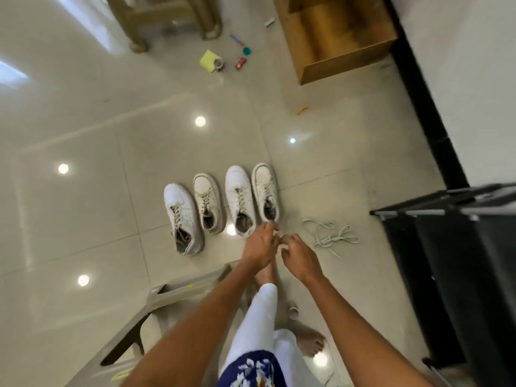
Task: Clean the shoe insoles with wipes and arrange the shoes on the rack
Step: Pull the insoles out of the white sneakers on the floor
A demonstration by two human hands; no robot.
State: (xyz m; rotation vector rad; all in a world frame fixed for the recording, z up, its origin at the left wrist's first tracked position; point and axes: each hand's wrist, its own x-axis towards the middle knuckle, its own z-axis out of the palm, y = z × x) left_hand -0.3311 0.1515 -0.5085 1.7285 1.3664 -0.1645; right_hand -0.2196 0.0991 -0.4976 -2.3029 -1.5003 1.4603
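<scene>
Progress appears early: four shoes (220, 203) stand on the floor, off the black rack (458, 263), while left hand (259, 244) and right hand (300, 256) meet with curled fingers, contents indiscernible.

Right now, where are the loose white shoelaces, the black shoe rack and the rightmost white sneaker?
Loose white shoelaces (333, 236): head view, middle of the tangle on the floor.
Black shoe rack (446, 203): head view, top frame bar.
Rightmost white sneaker (264, 180): head view, toe cap.

Black metal shoe rack (458, 247) cut off at right edge. Something small between curled fingers (282, 240), too blurred to tell. Tan plastic stool (164, 20) cropped at top.
</scene>
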